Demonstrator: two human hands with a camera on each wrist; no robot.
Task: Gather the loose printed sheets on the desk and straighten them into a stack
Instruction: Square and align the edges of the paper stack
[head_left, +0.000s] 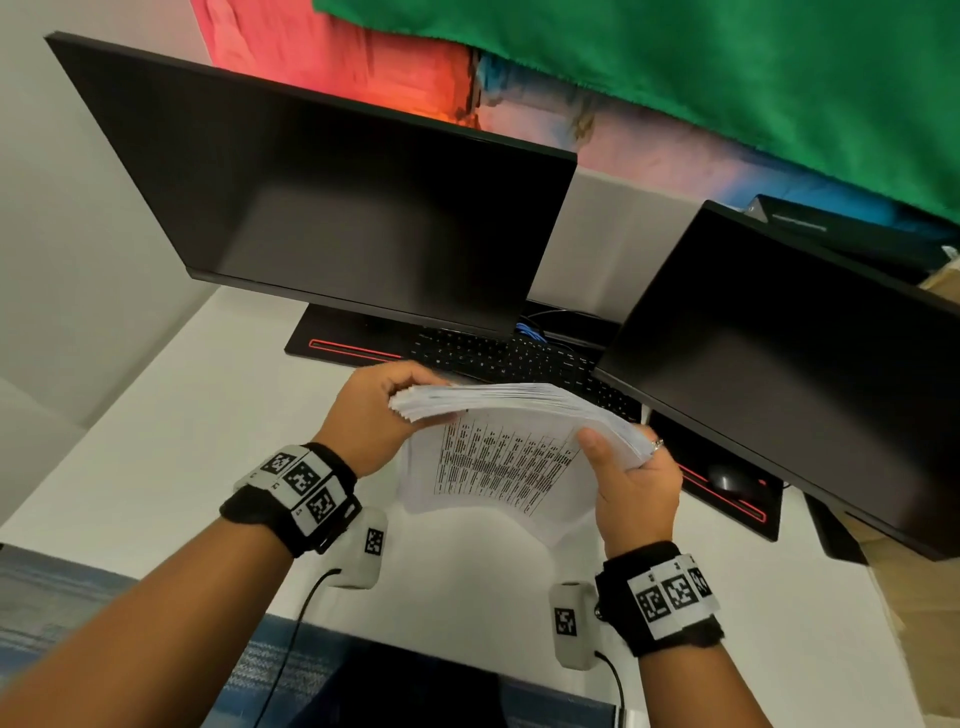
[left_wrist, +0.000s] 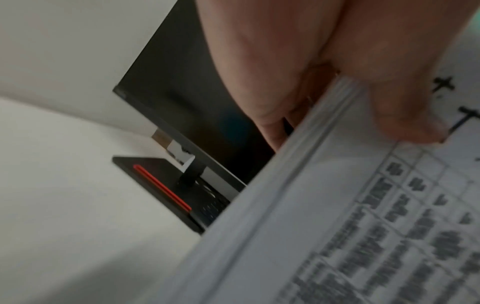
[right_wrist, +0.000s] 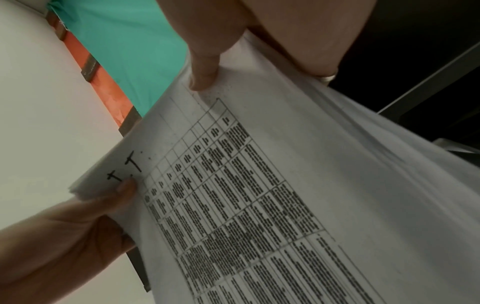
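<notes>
- Sheets: thick stack of printed paper, held up off the desk betw. both hands, in front of the keyboard. Side facing the person shows a printed table w/ dense blurred text; illegible.
- Stack edges not flush: far/top edge fans out in staggered layers near the L corner; lower sheets sag down toward the desk.
- L hand: grips the stack's L upper corner, fingers curled over the far side, thumb on the near face. L wrist view: thumb presses the printed face, fingers behind the edge; picture blurred.
- R hand: holds the stack's R side, thumb on the printed face, fingers wrapped behind. Ring shows on one finger. R wrist view: thumb pinches the page near its top margin; two hand-drawn cross marks near the L corner.
- Both wrists carry black bands w/ square-coded tags + a small cam unit, cable trailing.
- Surroundings: two dark monitors, larger one at L-centre, second at R, partly over a black desk mat w/ red stripe. Mouse on mat, under R monitor's lower edge. Green cloth hangs behind.
</notes>
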